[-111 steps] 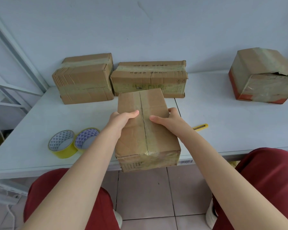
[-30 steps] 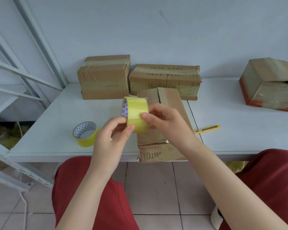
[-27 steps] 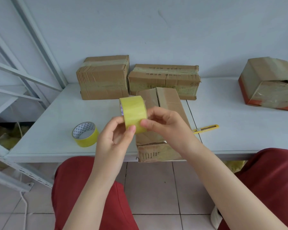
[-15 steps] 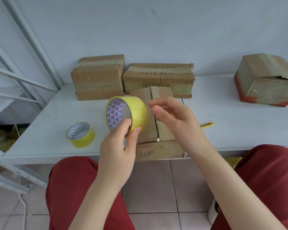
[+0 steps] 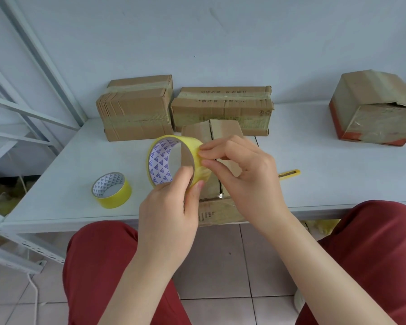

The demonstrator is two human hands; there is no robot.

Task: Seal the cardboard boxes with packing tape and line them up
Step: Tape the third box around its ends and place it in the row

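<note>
My left hand [image 5: 169, 207] grips a yellow tape roll [image 5: 171, 160] above the table's front edge, thumb inside the core. My right hand [image 5: 242, 167] pinches at the roll's outer face with fingertips. Behind both hands lies a long cardboard box [image 5: 220, 134], its top seam untaped, its near end overhanging the table edge. Two taped boxes stand side by side at the back wall: a left one [image 5: 136, 109] and a wider one [image 5: 223, 106]. Another taped box [image 5: 375, 109] sits at the far right.
A second yellow tape roll [image 5: 111, 190] lies flat on the white table [image 5: 68, 174] to the left. A yellow utility knife [image 5: 290, 173] lies right of my hands. A white metal shelf frame [image 5: 21, 109] stands at the left. My red-trousered knees are below the table edge.
I let go of the long box and lifted a tape roll from the table. My left hand turned the roll so its core faces me, and my right fingertips returned to its outer face.
</note>
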